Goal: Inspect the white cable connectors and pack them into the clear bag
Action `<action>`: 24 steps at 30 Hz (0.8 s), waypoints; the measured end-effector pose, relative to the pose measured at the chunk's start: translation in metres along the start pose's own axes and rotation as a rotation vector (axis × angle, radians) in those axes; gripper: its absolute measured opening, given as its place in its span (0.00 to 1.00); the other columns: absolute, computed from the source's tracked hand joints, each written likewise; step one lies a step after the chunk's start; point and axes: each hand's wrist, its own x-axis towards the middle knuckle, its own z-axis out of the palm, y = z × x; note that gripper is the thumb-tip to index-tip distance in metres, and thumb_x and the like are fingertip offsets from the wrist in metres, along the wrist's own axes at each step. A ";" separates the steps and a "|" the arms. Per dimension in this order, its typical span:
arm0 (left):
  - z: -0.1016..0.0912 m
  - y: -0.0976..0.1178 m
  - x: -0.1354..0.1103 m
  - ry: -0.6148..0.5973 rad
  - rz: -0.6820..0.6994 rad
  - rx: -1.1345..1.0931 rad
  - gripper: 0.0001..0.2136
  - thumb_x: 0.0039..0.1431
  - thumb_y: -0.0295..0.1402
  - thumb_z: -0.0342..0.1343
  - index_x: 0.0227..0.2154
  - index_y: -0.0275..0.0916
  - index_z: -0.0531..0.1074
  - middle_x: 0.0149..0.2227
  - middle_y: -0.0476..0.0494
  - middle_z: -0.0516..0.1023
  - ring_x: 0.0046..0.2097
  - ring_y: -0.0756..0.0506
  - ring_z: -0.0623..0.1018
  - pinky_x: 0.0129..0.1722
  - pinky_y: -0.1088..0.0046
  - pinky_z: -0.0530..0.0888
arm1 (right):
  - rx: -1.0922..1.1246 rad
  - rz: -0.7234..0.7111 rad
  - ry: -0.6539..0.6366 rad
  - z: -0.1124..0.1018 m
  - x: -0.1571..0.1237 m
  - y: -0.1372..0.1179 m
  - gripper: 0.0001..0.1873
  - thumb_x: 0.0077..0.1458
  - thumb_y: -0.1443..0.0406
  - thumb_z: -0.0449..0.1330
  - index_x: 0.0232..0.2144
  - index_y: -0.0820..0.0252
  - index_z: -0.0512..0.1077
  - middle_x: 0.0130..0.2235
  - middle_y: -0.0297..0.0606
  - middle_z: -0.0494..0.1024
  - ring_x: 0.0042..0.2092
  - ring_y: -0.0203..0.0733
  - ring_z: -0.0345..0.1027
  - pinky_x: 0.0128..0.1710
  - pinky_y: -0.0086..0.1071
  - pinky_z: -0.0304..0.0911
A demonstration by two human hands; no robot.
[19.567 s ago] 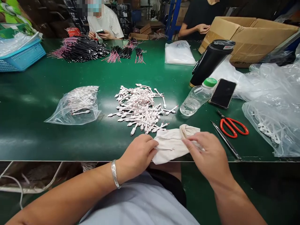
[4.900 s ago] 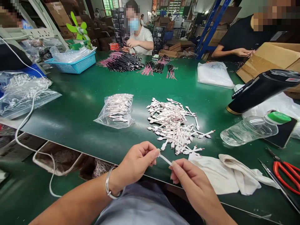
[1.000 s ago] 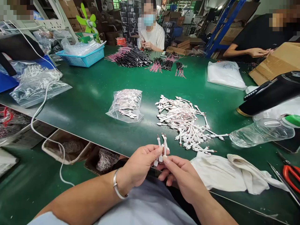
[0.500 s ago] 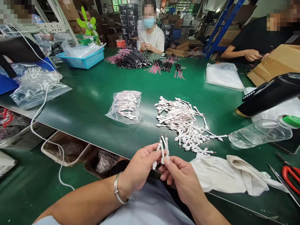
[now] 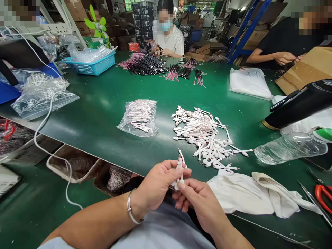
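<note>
Between my two hands, close to the table's near edge, are a few short white connector cables [image 5: 179, 169] with bare reddish wire ends pointing up. My left hand [image 5: 162, 178] is closed around them, fingers curled over the front. With thumb and fingertips, my right hand [image 5: 197, 199] pinches the lower, plug end of one cable. Just beyond my hands lies a loose pile of the same white cables [image 5: 199, 131]. Left of that pile rests a clear plastic bag [image 5: 138, 117] with more cables inside.
White cloth gloves [image 5: 243, 193], red-handled scissors [image 5: 323, 197], a water bottle [image 5: 290, 148] and a black flask [image 5: 298, 103] lie to the right. Across the table, black cables [image 5: 147, 65] lie before a masked co-worker [image 5: 171, 41]. A blue basket [image 5: 90, 65] stands at the far left.
The cables have come closer together in my hands, and my left fingers now reach over them. My right hand has shifted slightly down and left.
</note>
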 end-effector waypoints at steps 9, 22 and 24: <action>-0.001 0.002 0.001 0.016 0.086 0.074 0.20 0.49 0.35 0.63 0.44 0.33 0.69 0.30 0.43 0.79 0.33 0.51 0.74 0.37 0.75 0.66 | -0.485 -0.344 0.272 -0.026 -0.004 -0.019 0.19 0.52 0.51 0.55 0.24 0.60 0.73 0.23 0.33 0.71 0.26 0.35 0.62 0.27 0.28 0.58; -0.007 0.007 -0.003 -0.056 0.139 0.148 0.40 0.48 0.30 0.63 0.62 0.39 0.47 0.36 0.45 0.77 0.40 0.49 0.74 0.42 0.74 0.66 | -0.744 -0.968 0.138 -0.017 0.007 -0.033 0.12 0.55 0.72 0.56 0.40 0.54 0.73 0.29 0.34 0.72 0.31 0.34 0.66 0.30 0.27 0.64; -0.010 0.012 -0.007 -0.029 0.065 0.014 0.44 0.48 0.26 0.63 0.62 0.41 0.42 0.50 0.38 0.72 0.51 0.46 0.71 0.50 0.70 0.64 | -0.805 -1.143 0.156 -0.018 0.005 -0.032 0.18 0.54 0.76 0.54 0.45 0.56 0.70 0.32 0.36 0.74 0.34 0.34 0.67 0.32 0.28 0.66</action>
